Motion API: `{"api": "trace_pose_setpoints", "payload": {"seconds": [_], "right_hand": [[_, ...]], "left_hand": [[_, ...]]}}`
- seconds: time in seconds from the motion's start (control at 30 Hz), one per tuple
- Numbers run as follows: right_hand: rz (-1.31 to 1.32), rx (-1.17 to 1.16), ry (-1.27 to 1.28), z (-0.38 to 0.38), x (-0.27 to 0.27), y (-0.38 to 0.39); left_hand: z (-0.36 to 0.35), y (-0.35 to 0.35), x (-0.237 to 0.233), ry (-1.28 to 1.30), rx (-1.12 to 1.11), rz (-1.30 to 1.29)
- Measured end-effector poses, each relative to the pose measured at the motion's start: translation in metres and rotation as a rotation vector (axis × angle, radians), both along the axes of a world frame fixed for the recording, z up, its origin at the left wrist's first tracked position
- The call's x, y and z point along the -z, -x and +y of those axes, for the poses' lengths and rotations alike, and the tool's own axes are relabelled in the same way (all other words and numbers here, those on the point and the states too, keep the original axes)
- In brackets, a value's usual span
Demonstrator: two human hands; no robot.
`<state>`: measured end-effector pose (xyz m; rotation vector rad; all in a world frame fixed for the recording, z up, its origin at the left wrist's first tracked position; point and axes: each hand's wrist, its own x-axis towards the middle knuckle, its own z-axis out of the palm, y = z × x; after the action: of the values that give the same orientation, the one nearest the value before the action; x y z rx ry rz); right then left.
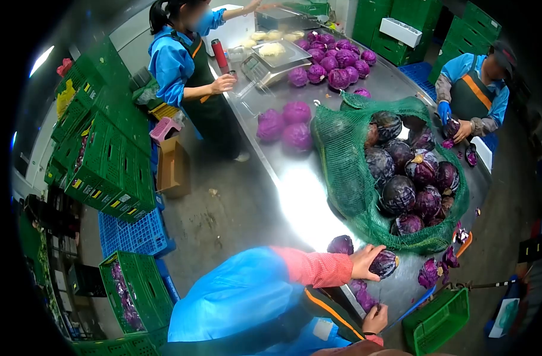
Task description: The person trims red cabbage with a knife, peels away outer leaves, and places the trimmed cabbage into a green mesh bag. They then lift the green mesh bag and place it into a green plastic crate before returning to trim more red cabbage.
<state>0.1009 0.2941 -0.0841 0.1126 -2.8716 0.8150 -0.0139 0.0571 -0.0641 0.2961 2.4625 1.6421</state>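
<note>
My left hand [367, 261] holds a dark red cabbage [384, 264] by its side, above the metal table's front edge. Lower down, near that edge, is my right hand [374, 319], its fingers curled; whatever it grips is too small to make out. Purple leaf pieces [361, 293] lie between the two hands. Just left of the held cabbage, another dark cabbage [341, 244] rests on the table [300, 199]. Beyond my hands lies an open green mesh bag [342, 178] filled with several dark cabbages [399, 194].
Several peeled purple cabbages [297, 136] sit farther back, beside a scale [265, 70]. One person [188, 71] stands at the left; a co-worker [475, 89] handles a cabbage at the right. Loose leaves [428, 273] lie near a green crate [437, 320].
</note>
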Motion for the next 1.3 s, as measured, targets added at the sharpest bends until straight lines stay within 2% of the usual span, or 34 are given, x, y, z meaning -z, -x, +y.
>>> {"api": "trace_pose_setpoints", "payload": {"seconds": [0.17, 0.27, 0.5, 1.13, 1.2, 1.3], "right_hand": [[-0.06, 0.017, -0.012, -0.002, -0.004, 0.002], [-0.056, 0.032, -0.01, -0.006, -0.01, 0.001], [-0.079, 0.129, 0.07, -0.009, -0.012, 0.002], [-0.127, 0.111, -0.005, 0.003, 0.006, 0.003], [-0.174, 0.132, 0.011, 0.005, 0.004, 0.001], [-0.218, 0.167, 0.036, -0.007, -0.011, 0.007]], "left_hand": [[0.0, 0.003, 0.01, -0.001, -0.014, 0.051], [-0.006, 0.003, -0.005, 0.028, 0.011, -0.016], [-0.003, 0.005, -0.004, 0.022, 0.024, 0.016], [-0.004, 0.015, 0.001, 0.011, 0.073, 0.018], [-0.002, 0.017, 0.004, -0.018, 0.08, -0.051], [-0.005, 0.019, 0.009, -0.025, 0.068, 0.051]]}}
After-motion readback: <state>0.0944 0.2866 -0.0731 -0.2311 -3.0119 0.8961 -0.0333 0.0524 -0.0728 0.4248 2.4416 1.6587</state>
